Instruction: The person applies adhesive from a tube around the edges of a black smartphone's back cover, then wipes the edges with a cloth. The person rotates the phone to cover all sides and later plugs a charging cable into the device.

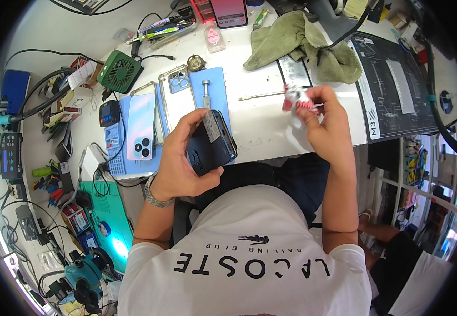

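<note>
My left hand (178,163) is wrapped round a dark smartphone (207,150), held tilted above the table's front edge. A pale label shows on the phone's upper side, and its far edge looks layered. My right hand (327,124) pinches a small crumpled red-and-white packet (297,98) over the white table. Just left of that packet lies a thin pale stick (262,96). Beyond the left hand, a blue mat (219,84) bears an iridescent smartphone (140,118), a clear phone case (173,102) and a metal tool (206,92).
An olive cloth (281,39) lies at the back, partly over a flat dark battery-like piece (294,71). A black mat (397,89) covers the right side. Further left stand a green fan (119,71) and cables. At lower right, another person's leg (381,231) shows.
</note>
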`<state>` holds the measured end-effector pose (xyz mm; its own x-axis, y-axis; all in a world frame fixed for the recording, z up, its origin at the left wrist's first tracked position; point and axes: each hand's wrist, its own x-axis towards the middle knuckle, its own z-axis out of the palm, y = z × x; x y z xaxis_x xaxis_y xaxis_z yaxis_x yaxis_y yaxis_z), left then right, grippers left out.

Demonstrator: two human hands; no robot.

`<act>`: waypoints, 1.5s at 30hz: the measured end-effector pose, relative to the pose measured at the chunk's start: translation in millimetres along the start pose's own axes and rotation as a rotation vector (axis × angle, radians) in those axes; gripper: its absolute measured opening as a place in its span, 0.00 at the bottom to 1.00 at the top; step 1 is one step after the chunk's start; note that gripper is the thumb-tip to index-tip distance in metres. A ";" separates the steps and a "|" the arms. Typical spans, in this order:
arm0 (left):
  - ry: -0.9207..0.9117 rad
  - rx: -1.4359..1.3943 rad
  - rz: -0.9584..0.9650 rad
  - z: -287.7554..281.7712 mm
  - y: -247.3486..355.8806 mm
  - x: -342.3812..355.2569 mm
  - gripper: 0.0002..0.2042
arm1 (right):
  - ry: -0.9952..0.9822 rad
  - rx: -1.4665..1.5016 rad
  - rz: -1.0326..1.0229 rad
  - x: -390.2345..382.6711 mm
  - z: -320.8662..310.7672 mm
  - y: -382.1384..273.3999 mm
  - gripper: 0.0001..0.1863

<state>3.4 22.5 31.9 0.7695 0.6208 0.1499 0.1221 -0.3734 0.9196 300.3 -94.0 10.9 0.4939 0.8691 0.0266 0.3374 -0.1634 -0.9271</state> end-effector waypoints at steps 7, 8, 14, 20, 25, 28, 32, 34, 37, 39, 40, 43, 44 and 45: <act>0.014 -0.088 -0.030 3.6 5.7 -5.5 0.46 | 0.031 0.793 -0.089 -0.1 33.1 -37.7 0.17; 0.000 -0.080 -0.029 3.9 6.7 -5.7 0.46 | 0.014 0.786 -0.111 -3.1 37.3 -37.5 0.17; 0.014 -0.092 -0.024 7.8 6.5 -8.6 0.46 | -0.049 0.561 -0.528 -3.9 53.0 -40.6 0.15; 0.048 -0.106 -0.011 8.7 8.8 -7.5 0.44 | -0.029 0.564 -0.606 -0.8 61.9 -40.5 0.18; 0.054 -0.112 -0.005 9.5 9.3 -8.1 0.44 | 0.015 0.523 -0.617 -2.2 65.7 -43.1 0.18; 0.053 -0.099 -0.002 8.8 9.4 -8.0 0.44 | 0.018 0.504 -0.632 -1.7 66.4 -44.1 0.18; 0.066 -0.099 -0.009 9.5 10.0 -8.5 0.43 | 0.008 0.495 -0.632 -1.5 66.3 -44.7 0.18; 0.061 -0.106 -0.011 9.2 10.2 -7.9 0.43 | 0.010 0.486 -0.633 -1.8 66.0 -45.5 0.18; 0.066 -0.108 -0.015 9.4 11.6 -7.4 0.42 | 0.010 0.492 -0.630 -2.1 66.7 -45.8 0.18; 0.063 -0.103 -0.027 9.4 12.0 -7.7 0.42 | 0.012 0.493 -0.631 -1.9 67.2 -46.3 0.19; 0.056 -0.098 -0.037 9.1 11.9 -8.0 0.42 | 0.015 0.488 -0.634 -1.4 67.3 -46.6 0.19; 0.058 -0.102 -0.043 10.2 11.7 -8.1 0.42 | 0.016 0.469 -0.656 1.0 67.0 -45.5 0.20; 0.064 -0.106 -0.042 10.6 11.5 -8.2 0.42 | 0.015 0.462 -0.665 1.6 67.0 -45.0 0.20; 0.065 -0.109 -0.038 10.8 11.4 -8.3 0.42 | 0.012 0.459 -0.658 1.3 66.4 -45.2 0.20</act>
<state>5.1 5.7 37.2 0.7226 0.6782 0.1338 0.0792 -0.2736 0.9586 232.4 -54.5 28.0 0.3175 0.7152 0.6227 0.2004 0.5913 -0.7812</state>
